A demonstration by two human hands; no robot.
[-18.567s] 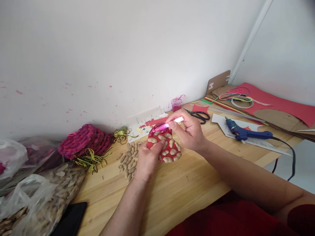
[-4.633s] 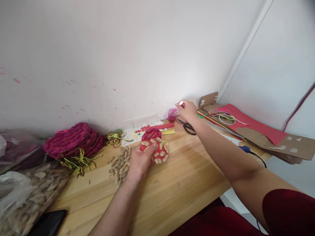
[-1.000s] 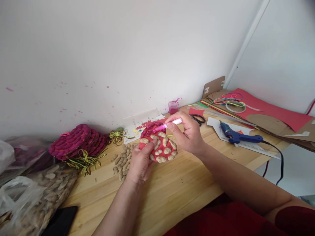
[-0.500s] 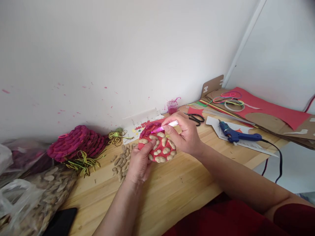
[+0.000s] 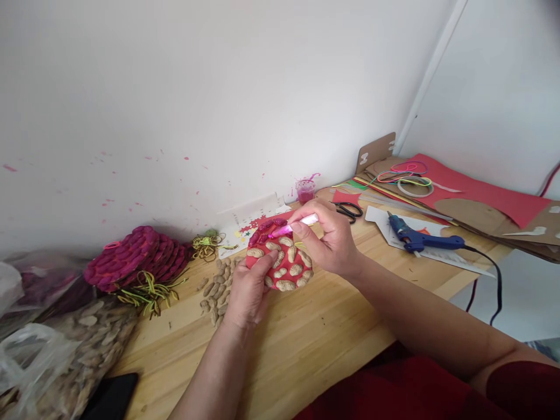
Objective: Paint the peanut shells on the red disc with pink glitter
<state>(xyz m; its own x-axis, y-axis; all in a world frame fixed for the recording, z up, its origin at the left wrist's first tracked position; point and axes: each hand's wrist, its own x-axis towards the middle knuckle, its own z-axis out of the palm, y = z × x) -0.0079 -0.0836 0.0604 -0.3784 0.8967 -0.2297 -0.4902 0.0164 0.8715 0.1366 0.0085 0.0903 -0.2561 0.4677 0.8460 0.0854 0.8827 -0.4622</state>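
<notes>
My left hand [image 5: 250,286] grips the lower left edge of a red disc [image 5: 286,277] covered with peanut shells, its thumb lying on top. Shells on the far left part of the disc are painted wet magenta; those nearer me are bare tan. Between thumb and fingers, my right hand [image 5: 330,239] holds a paintbrush [image 5: 308,220] with a white handle. Its magenta tip touches the shells near the painted part. Loose peanuts [image 5: 216,289] lie on the wooden table just left of my left hand.
Stacked magenta peanut discs [image 5: 131,254] with yellow-green cords stand left, behind a bag of peanuts [image 5: 96,338] and a black phone [image 5: 111,396]. A paint cup [image 5: 305,189] is by the wall. Scissors [image 5: 349,211], a blue glue gun [image 5: 422,240] and cardboard sheets [image 5: 472,213] lie right.
Almost nothing differs. The view has shifted very slightly; both hands keep their holds, and the brush tip stays on the same area of shells.
</notes>
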